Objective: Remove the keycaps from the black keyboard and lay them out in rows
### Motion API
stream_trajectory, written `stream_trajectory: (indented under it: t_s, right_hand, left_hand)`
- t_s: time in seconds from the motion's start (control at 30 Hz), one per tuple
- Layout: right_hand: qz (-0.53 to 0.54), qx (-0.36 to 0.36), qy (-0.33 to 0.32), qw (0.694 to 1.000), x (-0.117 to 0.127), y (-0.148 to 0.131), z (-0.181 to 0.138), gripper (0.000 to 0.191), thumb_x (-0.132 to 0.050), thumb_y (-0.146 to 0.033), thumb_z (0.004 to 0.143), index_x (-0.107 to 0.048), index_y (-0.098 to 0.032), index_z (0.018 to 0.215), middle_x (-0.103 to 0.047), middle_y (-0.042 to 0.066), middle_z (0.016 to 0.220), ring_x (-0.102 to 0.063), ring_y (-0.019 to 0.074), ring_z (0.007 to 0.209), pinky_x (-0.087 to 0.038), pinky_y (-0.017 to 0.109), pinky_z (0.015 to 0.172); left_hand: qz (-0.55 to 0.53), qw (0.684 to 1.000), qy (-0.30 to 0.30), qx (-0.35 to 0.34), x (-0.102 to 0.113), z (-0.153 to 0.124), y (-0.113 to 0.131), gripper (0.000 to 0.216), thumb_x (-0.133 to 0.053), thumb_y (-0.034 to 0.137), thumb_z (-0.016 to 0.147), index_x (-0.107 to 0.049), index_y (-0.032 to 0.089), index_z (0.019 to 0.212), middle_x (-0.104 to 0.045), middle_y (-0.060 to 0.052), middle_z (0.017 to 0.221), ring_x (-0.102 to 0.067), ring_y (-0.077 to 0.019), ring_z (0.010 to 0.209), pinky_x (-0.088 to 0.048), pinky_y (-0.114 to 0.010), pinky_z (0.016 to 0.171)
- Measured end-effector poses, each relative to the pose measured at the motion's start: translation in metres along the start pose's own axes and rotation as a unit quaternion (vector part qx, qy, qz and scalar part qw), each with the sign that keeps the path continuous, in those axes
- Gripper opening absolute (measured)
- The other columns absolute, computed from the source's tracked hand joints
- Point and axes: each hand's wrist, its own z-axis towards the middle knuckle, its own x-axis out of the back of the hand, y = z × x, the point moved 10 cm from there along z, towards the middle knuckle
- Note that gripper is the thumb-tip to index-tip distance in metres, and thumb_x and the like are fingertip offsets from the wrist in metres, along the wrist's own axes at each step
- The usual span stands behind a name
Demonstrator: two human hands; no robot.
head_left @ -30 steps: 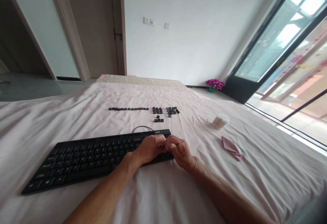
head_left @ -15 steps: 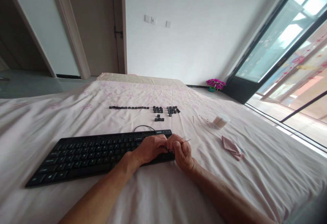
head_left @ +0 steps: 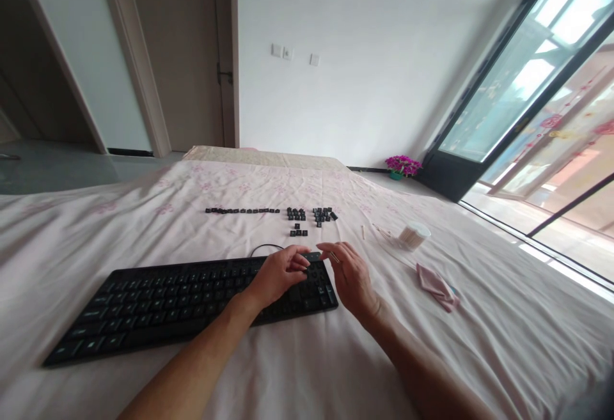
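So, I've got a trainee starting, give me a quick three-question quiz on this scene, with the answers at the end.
1. Multiple choice: what lies on the pale pink floral sheet just beyond the long black keyboard?
A) a metal spoon
B) small loose black keycaps
C) a glass bottle

2. True or false: the clear round plastic tub stands to the left of the keyboard, as the person sees it.

3. Short answer: which of the person's bare hands is nearer the crumpled pink cloth?

Key: 1. B. 2. False; it is to the right. 3. The right hand.
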Motion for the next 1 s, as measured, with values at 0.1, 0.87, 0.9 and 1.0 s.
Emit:
stream_trajectory:
  t_s: [0.1,0.87,0.9,1.0]
  right_hand:
    - [-0.016,-0.029,-0.067,0.997,-0.019,0.011,-0.001,0.028,-0.041,-0.027,0.094,-0.063,-0.026,0.110,-0.065,0.005,0.093,-0.061,0.0171,0.084,-0.045,0.026,0.074]
    - [-0.183,-0.265,-0.066,0.944,-0.005,0.176,0.062,0.017,-0.058,-0.030,0.079,-0.071,-0.023,0.086,-0.069,0.000,0.074,-0.061,0.0137,0.066,-0.036,0.021,0.059]
    - [-0.188,-0.271,-0.067,0.942,-0.007,0.183,0.065,0.016,-0.059,-0.030,0.078,-0.071,-0.023,0.085,-0.069,0.000,0.075,-0.061,0.0140,0.068,-0.036,0.021,0.059]
    - [-0.196,-0.282,-0.071,0.937,-0.013,0.198,0.071,0.017,-0.060,-0.033,0.077,-0.072,-0.025,0.085,-0.070,0.000,0.079,-0.062,0.0159,0.073,-0.036,0.022,0.060]
  left_hand:
    - [-0.060,0.998,0.021,0.016,0.004,0.002,-0.008,0.051,-0.066,0.009,0.069,-0.053,0.018,0.117,-0.062,-0.005,0.097,-0.064,-0.0140,0.085,-0.051,-0.032,0.083]
    - [0.115,0.993,0.002,-0.016,-0.004,-0.001,0.009,0.031,-0.054,0.011,0.073,-0.064,0.020,0.100,-0.066,-0.003,0.101,-0.063,-0.0140,0.083,-0.048,-0.024,0.079]
    - [0.122,0.992,-0.001,-0.019,-0.004,-0.001,0.009,0.029,-0.054,0.011,0.073,-0.065,0.020,0.098,-0.066,-0.003,0.100,-0.063,-0.0139,0.082,-0.048,-0.024,0.078]
    - [0.134,0.991,-0.006,-0.024,-0.005,-0.001,0.011,0.027,-0.053,0.013,0.074,-0.066,0.021,0.096,-0.066,-0.002,0.098,-0.062,-0.0138,0.082,-0.047,-0.023,0.077]
